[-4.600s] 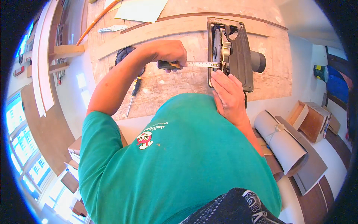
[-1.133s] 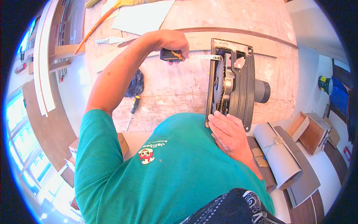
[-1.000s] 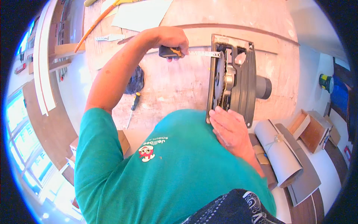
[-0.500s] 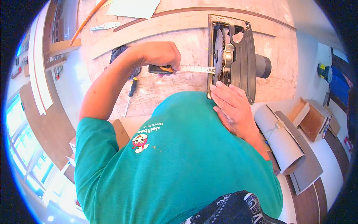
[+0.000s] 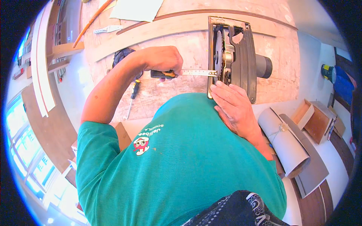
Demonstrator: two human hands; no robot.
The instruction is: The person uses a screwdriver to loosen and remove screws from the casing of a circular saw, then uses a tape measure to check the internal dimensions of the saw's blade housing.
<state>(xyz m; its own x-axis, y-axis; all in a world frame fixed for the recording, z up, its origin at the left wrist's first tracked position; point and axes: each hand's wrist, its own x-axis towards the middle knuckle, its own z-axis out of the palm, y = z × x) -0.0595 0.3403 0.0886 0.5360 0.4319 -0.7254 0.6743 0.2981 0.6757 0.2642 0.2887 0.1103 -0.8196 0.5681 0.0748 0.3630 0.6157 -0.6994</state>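
Observation:
A circular saw (image 5: 243, 60) lies on the wooden workbench with its base plate and toothed blade (image 5: 218, 49) turned to the left. My left hand (image 5: 164, 60) is closed around a black and orange tape measure (image 5: 160, 74). Its pale blade (image 5: 197, 72) is drawn out to the right, and the end reaches the saw's base plate beside the blade. My right hand (image 5: 234, 107) rests with fingers stretched out against the near end of the base plate, just below the tape's tip. The right thumb is partly hidden.
A screwdriver (image 5: 134, 90) lies left of the tape, near a dark bundle (image 5: 122, 56). Long wooden boards (image 5: 158, 34) cross the bench's far side, with a white sheet (image 5: 135, 9) and a putty-knife-like tool (image 5: 108, 29). Rolled grey material (image 5: 283, 143) and a wooden box (image 5: 316, 120) stand at right.
The view has shifted slightly. My left hand still holds the tape against the saw, and my right hand keeps its place on the base plate.

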